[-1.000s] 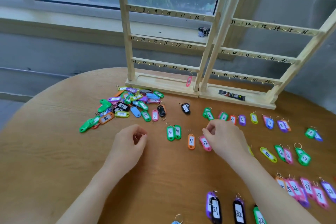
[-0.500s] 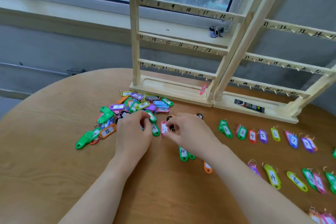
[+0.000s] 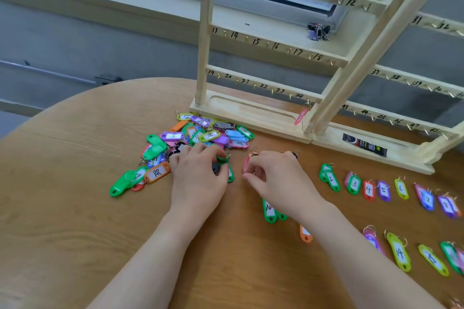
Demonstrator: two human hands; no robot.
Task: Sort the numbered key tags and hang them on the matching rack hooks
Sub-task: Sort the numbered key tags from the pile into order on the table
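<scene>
Mostly unsorted: heap of tags (image 3: 198, 137) lay before the rack (image 3: 251, 113), low numbers in rows to its right, hooks nearly bare. Left hand (image 3: 198, 178) pinched a green tag (image 3: 229, 173); right hand (image 3: 278, 178) pinched a pink tag (image 3: 246, 163).

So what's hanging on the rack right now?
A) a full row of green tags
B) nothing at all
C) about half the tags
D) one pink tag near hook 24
D: one pink tag hangs at the bottom right of the left rack, near hook 24; the other hooks in view are bare.
</scene>
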